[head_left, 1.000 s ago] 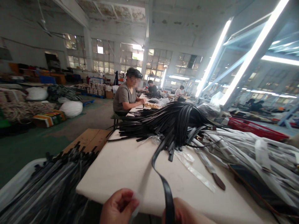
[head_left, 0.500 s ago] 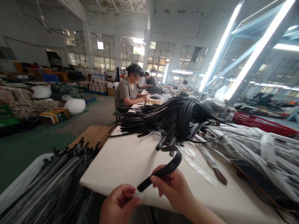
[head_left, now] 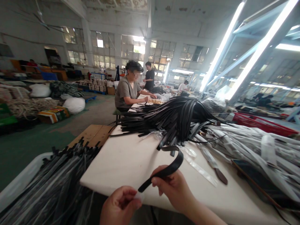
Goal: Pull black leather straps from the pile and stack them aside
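Between the thumb and fingers of my right hand [head_left: 172, 186] is a black strap [head_left: 174, 164], near its cut end. From there the strap curls up and back toward a big heap of black straps [head_left: 185, 118] on the table. My left hand [head_left: 122, 203], low in the view, pinches a small piece of clear plastic [head_left: 140, 196], perhaps the mouth of a sleeve. The strap's end points at this plastic and is very close to it; I cannot tell whether it is inside. Clear plastic strips [head_left: 199, 170] lie right of my right hand.
The cream table [head_left: 124, 159] has its left edge beside a white bin [head_left: 25, 178] of plastic-wrapped black straps. White-wrapped straps [head_left: 248, 147] and a phone-like dark slab [head_left: 260, 184] lie at right. A co-worker [head_left: 128, 89] sits across the table's far left side.
My hands, the strap and the plastic stay almost in place. The seated co-worker's arms have shifted over the table, and a person behind now stands more upright.
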Available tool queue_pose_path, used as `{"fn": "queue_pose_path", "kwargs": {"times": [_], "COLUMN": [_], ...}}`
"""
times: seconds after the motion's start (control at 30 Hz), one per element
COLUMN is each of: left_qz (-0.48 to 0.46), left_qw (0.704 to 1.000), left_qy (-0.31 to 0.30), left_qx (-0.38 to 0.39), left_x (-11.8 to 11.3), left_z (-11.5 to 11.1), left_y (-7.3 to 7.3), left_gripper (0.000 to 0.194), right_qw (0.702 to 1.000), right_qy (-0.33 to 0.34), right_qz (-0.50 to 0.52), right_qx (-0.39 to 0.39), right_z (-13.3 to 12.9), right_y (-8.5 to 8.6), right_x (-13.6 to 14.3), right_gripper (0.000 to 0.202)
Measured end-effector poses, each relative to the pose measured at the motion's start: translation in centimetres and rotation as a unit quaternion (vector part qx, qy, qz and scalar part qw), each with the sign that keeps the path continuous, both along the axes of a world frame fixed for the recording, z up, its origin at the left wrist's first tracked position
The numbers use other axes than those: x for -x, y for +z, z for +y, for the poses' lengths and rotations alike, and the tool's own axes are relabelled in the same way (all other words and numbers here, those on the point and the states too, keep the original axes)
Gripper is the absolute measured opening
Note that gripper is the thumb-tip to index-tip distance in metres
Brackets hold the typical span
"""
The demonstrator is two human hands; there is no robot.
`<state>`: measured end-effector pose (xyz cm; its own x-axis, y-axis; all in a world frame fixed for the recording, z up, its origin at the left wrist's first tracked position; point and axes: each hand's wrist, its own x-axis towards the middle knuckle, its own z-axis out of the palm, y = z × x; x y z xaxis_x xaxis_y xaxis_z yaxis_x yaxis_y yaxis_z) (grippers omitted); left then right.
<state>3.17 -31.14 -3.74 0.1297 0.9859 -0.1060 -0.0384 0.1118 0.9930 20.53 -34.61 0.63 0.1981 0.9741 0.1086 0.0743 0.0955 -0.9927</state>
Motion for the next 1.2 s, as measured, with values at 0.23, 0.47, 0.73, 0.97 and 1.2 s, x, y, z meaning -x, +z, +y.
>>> {"fn": "queue_pose_path", "kwargs": {"times": [0.23, 0.47, 0.73, 0.97, 1.2], "left_qz": [-0.027, -0.004, -0.027, 0.001, 0.003], "left_qw": [1.000, 1.000, 1.000, 1.000, 0.999], "left_qy": [0.006, -0.010, -0.014, 0.002, -0.047], "left_qx": [0.001, -0.001, 0.003, -0.007, 0.001], "left_x": [-0.1, 0.3, 0.3, 0.2, 0.0], "left_z": [0.0, 0.2, 0.2, 0.3, -0.1], "left_y": [-0.3, -1.0, -1.4, -1.8, -0.6], "left_gripper": [0.020, 0.021, 0.019, 0.021, 0.016], "right_qw": [1.000, 1.000, 1.000, 0.999, 0.989], "right_qy": [-0.003, -0.009, -0.003, 0.006, 0.080], "right_qz": [-0.014, -0.014, -0.010, -0.045, -0.125], "right_qx": [0.012, 0.006, -0.003, 0.020, 0.004], "right_z": [-0.2, 0.1, 0.1, -0.4, -0.8], "right_y": [0.3, -0.3, -0.4, -1.1, -0.5], "right_x": [0.2, 0.1, 0.2, -0.1, 0.9], "right_gripper": [0.043, 0.041, 0.043, 0.038, 0.021]}}
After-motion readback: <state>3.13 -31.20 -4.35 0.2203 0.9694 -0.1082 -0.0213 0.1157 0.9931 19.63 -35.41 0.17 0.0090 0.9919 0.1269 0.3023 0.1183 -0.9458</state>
